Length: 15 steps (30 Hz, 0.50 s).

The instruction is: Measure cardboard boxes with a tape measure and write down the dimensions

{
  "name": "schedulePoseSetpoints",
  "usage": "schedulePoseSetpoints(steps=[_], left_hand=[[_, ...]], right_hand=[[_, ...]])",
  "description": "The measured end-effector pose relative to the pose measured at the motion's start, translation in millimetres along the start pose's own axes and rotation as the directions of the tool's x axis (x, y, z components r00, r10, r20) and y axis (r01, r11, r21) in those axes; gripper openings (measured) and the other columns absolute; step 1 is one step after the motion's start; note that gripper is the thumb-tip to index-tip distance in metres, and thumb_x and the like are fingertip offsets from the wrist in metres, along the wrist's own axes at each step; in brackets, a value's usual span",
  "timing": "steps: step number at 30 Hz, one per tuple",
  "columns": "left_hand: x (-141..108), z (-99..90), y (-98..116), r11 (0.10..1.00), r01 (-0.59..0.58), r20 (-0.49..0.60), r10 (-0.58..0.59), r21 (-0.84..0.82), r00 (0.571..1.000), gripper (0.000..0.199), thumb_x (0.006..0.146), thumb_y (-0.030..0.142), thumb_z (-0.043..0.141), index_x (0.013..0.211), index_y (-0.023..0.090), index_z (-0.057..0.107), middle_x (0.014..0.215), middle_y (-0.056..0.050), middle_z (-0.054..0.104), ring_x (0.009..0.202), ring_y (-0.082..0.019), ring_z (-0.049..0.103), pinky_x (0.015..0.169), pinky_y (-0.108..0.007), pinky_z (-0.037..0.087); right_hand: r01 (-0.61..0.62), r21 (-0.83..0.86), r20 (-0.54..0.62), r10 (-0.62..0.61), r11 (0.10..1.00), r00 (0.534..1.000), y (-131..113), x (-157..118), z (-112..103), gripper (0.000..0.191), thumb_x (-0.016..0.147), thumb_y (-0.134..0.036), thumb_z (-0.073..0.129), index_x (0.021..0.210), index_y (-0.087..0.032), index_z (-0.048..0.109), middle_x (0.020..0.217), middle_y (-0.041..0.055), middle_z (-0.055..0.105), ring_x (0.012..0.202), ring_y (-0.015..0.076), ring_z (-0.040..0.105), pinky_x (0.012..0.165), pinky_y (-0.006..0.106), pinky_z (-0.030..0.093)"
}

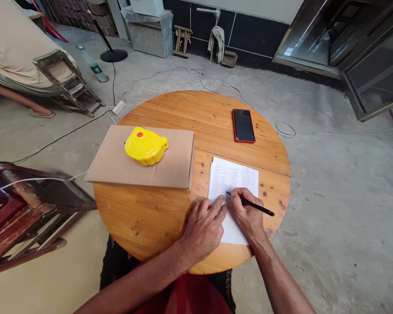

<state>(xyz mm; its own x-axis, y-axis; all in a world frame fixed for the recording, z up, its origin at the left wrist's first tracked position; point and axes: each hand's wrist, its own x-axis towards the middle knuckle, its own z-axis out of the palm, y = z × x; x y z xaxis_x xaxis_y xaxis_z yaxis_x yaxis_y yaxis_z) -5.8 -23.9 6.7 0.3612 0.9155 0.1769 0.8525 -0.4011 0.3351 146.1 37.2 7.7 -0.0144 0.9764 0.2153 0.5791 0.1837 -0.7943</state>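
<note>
White paper (234, 229) with several rows of handwriting lies on a round wooden table (144, 218). My right hand (249, 213) is closed on a black pen (265, 210), whose tip is at the paper near the lower written rows. Resting on the paper's left edge, my left hand (205, 226) has its fingers apart and holds nothing. A yellow case with a red button (146, 146) sits on a closed cardboard box (111, 161) at the table's left. Beyond the paper lies a phone with a red case (244, 125), its screen dark.
A person in a beige top (13, 39) is at the upper left beside a wooden stool (68, 83). A plastic bottle (93, 65) and a black stand base (114, 55) are on the floor. Cables run behind the table. A wooden chair (29, 213) is at the left.
</note>
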Motion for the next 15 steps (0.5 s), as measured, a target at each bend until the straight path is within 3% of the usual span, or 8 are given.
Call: schedulePoseSetpoints(steps=[11,15], left_hand=[[-0.7,1.8,-0.6,1.0,0.002,-0.009,-0.002,-0.007,1.0,0.052,0.08,0.011,0.055,0.131,0.019,0.057,0.148,0.0,0.05,0.103,-0.026,0.049,0.09,-0.044,0.045],[-0.1,0.9,-0.3,1.0,-0.001,-0.006,0.001,-0.005,1.0,0.049,0.082,0.011,0.054,0.13,0.019,0.057,0.148,0.0,0.05,0.102,-0.026,0.049,0.089,-0.043,0.044]], right_hand=[[-0.019,0.043,0.025,0.018,0.999,1.0,2.6,-2.1,-0.3,0.02,0.089,-0.027,0.057,0.072,-0.019,0.062,0.058,-0.0047,0.056,0.051,0.0105,0.048,0.052,0.024,0.038],[-0.115,0.171,0.02,0.114,0.978,0.993,9.0,-4.2,-1.2,0.02,0.089,-0.032,0.059,0.074,-0.019,0.063,0.056,-0.0053,0.055,0.049,0.0107,0.046,0.05,0.024,0.038]])
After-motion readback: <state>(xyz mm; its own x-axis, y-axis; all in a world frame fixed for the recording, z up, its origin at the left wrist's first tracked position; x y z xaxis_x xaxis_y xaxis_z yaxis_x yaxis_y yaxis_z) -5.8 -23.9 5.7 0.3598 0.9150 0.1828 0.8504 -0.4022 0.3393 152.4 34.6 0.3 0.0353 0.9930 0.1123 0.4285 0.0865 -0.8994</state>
